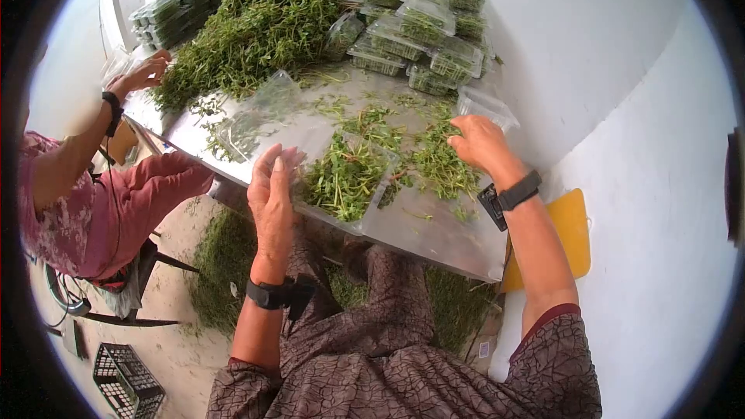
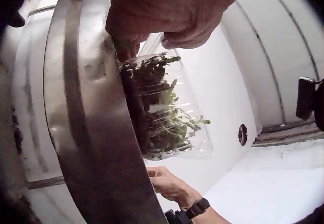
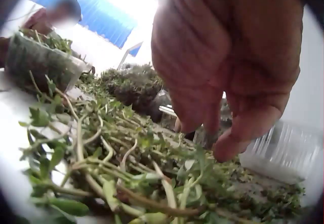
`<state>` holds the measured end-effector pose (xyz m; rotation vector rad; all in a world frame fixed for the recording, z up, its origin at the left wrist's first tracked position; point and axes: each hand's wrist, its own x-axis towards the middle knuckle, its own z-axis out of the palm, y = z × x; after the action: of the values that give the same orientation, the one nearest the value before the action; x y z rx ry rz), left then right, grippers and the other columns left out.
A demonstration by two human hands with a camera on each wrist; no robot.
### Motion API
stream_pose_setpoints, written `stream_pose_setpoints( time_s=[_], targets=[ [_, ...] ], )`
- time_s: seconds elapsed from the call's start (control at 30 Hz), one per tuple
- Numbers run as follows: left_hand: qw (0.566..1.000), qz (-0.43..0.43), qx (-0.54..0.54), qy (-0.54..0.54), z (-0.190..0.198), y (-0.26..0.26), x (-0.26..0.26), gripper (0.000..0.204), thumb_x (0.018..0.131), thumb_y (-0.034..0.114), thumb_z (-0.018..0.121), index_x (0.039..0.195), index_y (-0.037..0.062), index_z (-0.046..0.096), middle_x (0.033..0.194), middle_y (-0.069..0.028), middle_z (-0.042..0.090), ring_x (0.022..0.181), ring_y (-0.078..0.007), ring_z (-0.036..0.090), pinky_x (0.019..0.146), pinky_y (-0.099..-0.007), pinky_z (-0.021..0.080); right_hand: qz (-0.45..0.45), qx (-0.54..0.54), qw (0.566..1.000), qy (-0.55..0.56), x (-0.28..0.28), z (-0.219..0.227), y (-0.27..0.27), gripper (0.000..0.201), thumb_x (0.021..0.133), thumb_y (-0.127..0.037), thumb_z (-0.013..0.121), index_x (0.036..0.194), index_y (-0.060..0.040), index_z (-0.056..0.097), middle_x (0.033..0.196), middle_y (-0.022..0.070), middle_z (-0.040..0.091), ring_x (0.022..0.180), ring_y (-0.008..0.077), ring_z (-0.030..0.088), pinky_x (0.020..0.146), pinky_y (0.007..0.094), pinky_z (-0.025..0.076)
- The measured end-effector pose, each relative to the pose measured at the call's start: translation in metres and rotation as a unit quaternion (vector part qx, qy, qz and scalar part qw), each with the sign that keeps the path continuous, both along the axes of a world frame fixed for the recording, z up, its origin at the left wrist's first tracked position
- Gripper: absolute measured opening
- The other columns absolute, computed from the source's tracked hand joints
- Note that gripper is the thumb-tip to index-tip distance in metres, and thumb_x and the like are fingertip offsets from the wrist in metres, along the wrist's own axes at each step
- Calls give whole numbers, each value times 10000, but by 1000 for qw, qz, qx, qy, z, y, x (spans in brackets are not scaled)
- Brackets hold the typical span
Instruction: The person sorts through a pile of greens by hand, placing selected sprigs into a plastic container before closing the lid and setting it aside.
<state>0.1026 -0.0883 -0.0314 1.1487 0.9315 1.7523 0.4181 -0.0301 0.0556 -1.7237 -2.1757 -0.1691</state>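
A clear plastic box filled with leafy green sprigs sits at the table's front edge, its clear lid tipped back on the left. Beside its left wall is my left hand, fingers fairly straight and raised. The left wrist view has that hand close over one end of the box. My right hand hovers over loose sprigs right of the box, fingers loosely bent. In the right wrist view, thumb and fingers of this hand stand apart, with no sprig visible between them.
A large heap of greens lies at the back left. Filled, closed boxes are piled behind, and more are stacked far left. An empty clear box stands near my right hand. Another person sits at left.
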Motion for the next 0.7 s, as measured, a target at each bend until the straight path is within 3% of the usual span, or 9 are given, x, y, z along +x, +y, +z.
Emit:
stream_pose_setpoints(
  time_s=[0.1, 0.2, 0.33, 0.53, 0.6, 0.63, 0.7],
  targets=[
    [1000, 2, 11, -4, -3, 3, 0, 384, 1011, 192, 458, 1306, -51, 424, 1247, -182, 535, 1160, -256, 551, 1002, -360, 433, -45, -91, 993, -67, -2, -5, 22, 208, 743, -158, 672, 886, -8, 694, 859, 235, 661, 828, 404, 641, 746, 495, 519],
    [1000, 9, 19, 17, -2, 4, 2, 361, 1008, 169, 456, 1285, -61, 428, 1224, -186, 540, 1144, -259, 561, 991, -355, 440, -28, -58, 994, -90, 6, -21, 36, 109, 702, -114, 651, 769, -36, 689, 814, 215, 657, 767, 408, 637, 690, 502, 521],
    [1000, 12, 19, 11, -2, 3, 4, 344, 1006, 168, 459, 1262, -61, 435, 1199, -180, 552, 1128, -258, 572, 988, -353, 442, -55, -85, 991, -90, 8, -27, 45, 100, 661, -59, 615, 724, -74, 691, 767, 206, 644, 720, 407, 627, 668, 487, 517],
    [1000, 5, 19, 1, 0, 1, 7, 352, 1016, 203, 443, 1262, -48, 447, 1205, -171, 561, 1164, -249, 544, 1012, -356, 414, -12, -8, 1000, -17, 20, -8, 39, 154, 652, -36, 574, 724, -90, 700, 718, 188, 638, 675, 370, 629, 627, 440, 509],
    [1000, 3, 27, -6, -4, 4, 6, 350, 1014, 210, 451, 1257, -41, 453, 1203, -168, 561, 1155, -244, 549, 1007, -360, 420, -1, -11, 993, 121, 18, 6, 32, 124, 679, -65, 592, 740, -76, 699, 688, 156, 643, 626, 300, 630, 596, 402, 492],
    [1000, 5, 28, 0, -3, 3, 7, 353, 1013, 217, 455, 1257, -38, 455, 1201, -168, 563, 1153, -243, 550, 1004, -362, 423, -6, -48, 987, 156, 12, 18, 25, 120, 705, -91, 627, 792, -34, 686, 666, 116, 646, 597, 204, 608, 580, 345, 476],
    [1000, 9, 27, 5, 0, 2, 9, 356, 1012, 224, 459, 1257, -34, 458, 1199, -168, 564, 1151, -242, 551, 1001, -363, 426, 14, -87, 972, 218, -11, 40, 8, 129, 720, -88, 628, 816, -16, 676, 673, 108, 648, 604, 180, 599, 586, 325, 475]
  ],
)
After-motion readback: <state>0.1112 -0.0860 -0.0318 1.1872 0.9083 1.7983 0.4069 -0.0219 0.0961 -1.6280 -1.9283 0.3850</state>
